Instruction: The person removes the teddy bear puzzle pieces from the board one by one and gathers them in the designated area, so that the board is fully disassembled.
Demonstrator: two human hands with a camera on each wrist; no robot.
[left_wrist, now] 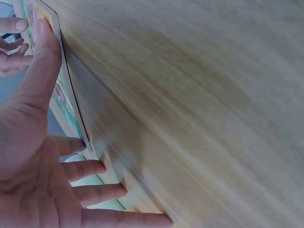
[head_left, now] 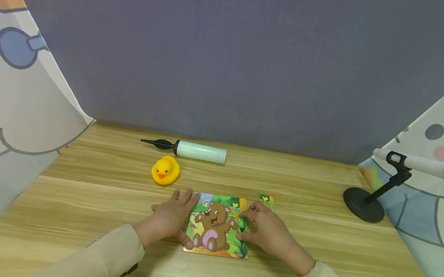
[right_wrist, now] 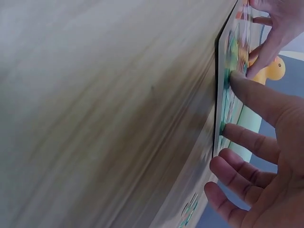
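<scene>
Starting at the far left: cartoon-print curtain [head_left: 16,94] hanging along that side of the wooden table [head_left: 82,196]. Next over, near the back wall, black-tipped pale green pump [head_left: 189,149] lying flat, and just in front of it a yellow rubber duck [head_left: 165,170], facing forward. Both well clear of the hands.

Moving toward the middle: left hand [head_left: 171,217] flat on the table at the left edge of the bear puzzle [head_left: 218,226], fingers spread and straight, thumb lying along the board's lower left border. Same story from the left wrist view, with the thumb [left_wrist: 40,61] pressed along the puzzle [left_wrist: 66,109] edge and the other fingers fanned out on the wood. Nothing gripped.

Puzzle board itself flat on the table, front and centre, between the two hands.

Right hand [head_left: 267,232] on the board's right edge, fingers loosely bent, fingertips touching the green patch there; right wrist view showing the index finger [right_wrist: 256,97] pressing the picture surface. No pinch visible.

Just beyond the board's top right corner, one loose puzzle piece [head_left: 266,200]. Far right: black round-based stand [head_left: 363,203] with a white bar on top.
</scene>
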